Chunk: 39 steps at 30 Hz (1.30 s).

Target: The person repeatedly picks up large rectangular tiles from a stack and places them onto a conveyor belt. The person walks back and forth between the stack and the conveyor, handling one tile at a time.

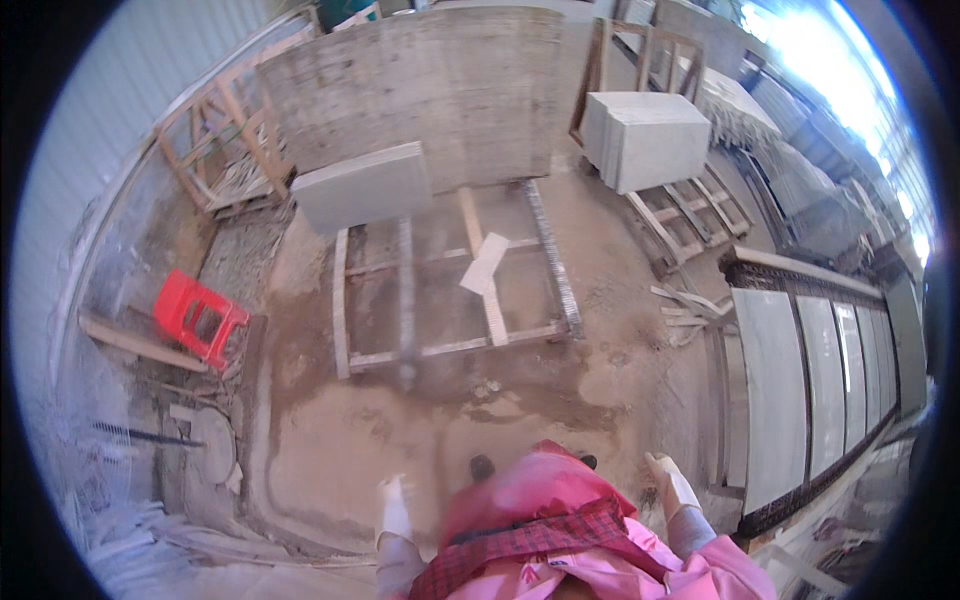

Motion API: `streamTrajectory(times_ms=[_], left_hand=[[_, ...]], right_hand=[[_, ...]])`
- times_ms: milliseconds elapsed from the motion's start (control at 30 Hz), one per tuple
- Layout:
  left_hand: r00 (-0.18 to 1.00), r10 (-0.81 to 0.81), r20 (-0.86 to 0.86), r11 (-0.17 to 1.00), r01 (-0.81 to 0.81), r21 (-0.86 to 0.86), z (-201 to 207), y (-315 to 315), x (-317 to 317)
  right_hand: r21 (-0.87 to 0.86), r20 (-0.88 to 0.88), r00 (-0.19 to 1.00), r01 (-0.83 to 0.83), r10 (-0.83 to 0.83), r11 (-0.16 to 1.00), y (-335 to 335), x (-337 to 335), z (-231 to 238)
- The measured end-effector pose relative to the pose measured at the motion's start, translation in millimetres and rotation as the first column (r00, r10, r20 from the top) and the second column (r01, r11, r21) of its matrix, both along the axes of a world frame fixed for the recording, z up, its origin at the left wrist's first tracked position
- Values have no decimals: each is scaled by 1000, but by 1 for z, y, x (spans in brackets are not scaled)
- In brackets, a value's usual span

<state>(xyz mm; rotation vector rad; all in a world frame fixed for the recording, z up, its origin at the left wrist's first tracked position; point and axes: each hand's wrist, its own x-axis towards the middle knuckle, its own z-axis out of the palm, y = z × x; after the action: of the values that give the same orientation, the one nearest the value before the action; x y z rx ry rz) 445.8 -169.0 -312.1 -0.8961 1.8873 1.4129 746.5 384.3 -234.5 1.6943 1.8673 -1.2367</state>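
My left hand point(393, 492), in a pale glove or sleeve, hangs at my left side over the dusty floor, its small fingers loosely apart. On the other side my right hand point(663, 472) is held out with its fingers slightly spread, near the rack of slabs. Nothing shows in either hand, and neither touches anything. Between them is my pink and red checked clothing point(540, 510). Ahead lies a wooden pallet frame point(450, 349); a stack of grey slabs point(365, 188) stands upright on its far left corner. An angled pale piece point(486, 265) rests across one of its boards.
Right of me, pale slabs point(770, 390) lie in a row on a conveyor-like rack point(805, 268). Another slab stack point(655, 140) sits on a pallet point(690, 215) at the far right. A red plastic stool point(200, 318) lies at left. A large board point(420, 90) stands behind.
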Motion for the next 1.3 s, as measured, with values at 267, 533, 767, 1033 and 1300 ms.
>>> streamTrajectory(times_ms=[267,533,767,1033,1300], left_hand=[[836,516,-186,855,-517,45,-9,-119,89],[450,862,231,441,-893,94,21,-110,184],[321,892,319,274,-944,186,34,-144,130],[523,838,153,493,-847,198,50,-266,-4],[557,825,96,530,-821,213,23,-363,-99]], right_hand=[[-19,52,819,-571,572,820,-56,-231,58],[484,-129,-82,-875,988,-10,-165,-402,56],[-6,37,219,-976,975,220,-279,-538,-16],[-38,-104,116,-993,988,113,-367,-636,-4],[133,-248,-87,-990,965,-55,-451,-729,43]])
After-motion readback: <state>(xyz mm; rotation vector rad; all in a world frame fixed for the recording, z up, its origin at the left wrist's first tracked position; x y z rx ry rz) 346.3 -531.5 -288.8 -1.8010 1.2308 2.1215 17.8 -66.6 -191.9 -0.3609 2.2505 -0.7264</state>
